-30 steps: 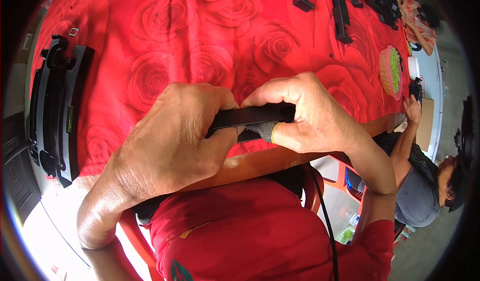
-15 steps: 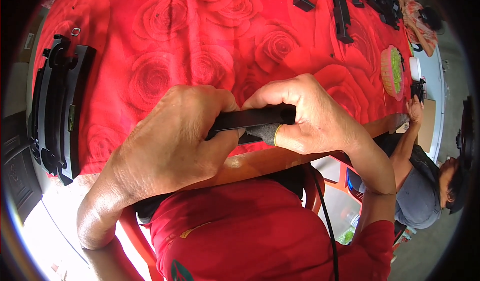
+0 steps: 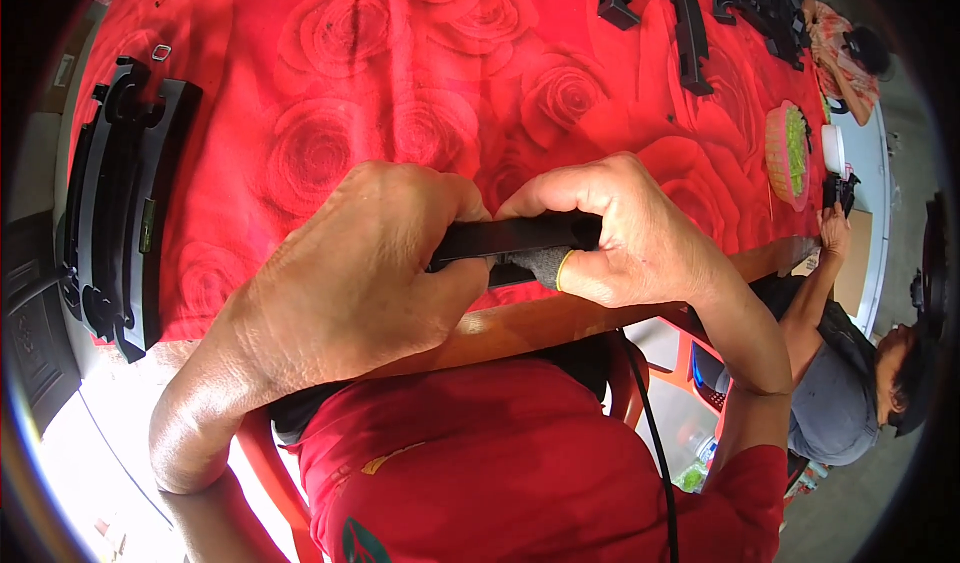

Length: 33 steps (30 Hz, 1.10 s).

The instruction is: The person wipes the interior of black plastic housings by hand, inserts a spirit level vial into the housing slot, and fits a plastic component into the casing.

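Observation:
Between my two hands is a black plastic part, a long bar held level above the table's near edge. My left hand is closed round its left end, thumb below and fingers over the top. My right hand grips the other end, with its index finger curled over the top. A dark grey finger cover with a yellow rim sits on the right thumb, pressed against the part's near side. Both palms hide the ends of the part.
Several long black parts stand at the table's left edge by a small metal ring. More black parts lie far right. A pink basket holds green pieces. Two people sit along the right side. The red rose-patterned cloth covers the table.
Both hands and the black part have shifted very slightly to the right in the picture. The grip on the part looks the same.

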Tool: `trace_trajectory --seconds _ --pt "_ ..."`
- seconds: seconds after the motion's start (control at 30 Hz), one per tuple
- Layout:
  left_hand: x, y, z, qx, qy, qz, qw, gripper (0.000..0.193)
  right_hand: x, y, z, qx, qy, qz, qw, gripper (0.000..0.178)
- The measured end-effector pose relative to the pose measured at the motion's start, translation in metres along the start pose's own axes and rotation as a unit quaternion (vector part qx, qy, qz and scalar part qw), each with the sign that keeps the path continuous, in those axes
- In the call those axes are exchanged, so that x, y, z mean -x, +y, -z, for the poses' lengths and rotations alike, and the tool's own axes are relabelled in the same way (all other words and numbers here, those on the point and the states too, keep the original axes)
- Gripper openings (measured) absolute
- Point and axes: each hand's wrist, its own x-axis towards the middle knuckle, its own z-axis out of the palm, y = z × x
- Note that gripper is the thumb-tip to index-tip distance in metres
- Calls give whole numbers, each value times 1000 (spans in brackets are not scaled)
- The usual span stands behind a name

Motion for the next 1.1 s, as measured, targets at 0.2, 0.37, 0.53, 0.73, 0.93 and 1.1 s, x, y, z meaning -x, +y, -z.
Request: trace_trajectory --seconds 0.2,0.37,0.53,0.73,0.93,1.1 --pt "2 -1 -2 11 15 -20 1000 17 0 9 -1 -7 5 61 998 39" --pt "2 1 -3 12 28 -21 999 17 -1 8 -2 -14 34 76 996 31" --pt "0 0 -4 -5 27 -33 999 18 1 5 -1 -1 12 47 999 37" --pt "-1 -1 -7 -14 34 -41 998 19 1 8 -5 6 44 82 996 33" --pt "-2 -14 -14 -52 60 -110 991 22 -1 7 -4 11 50 83 995 28" --pt "-1 -14 -13 -77 73 -139 985 21 -1 9 -5 8 50 82 995 28"
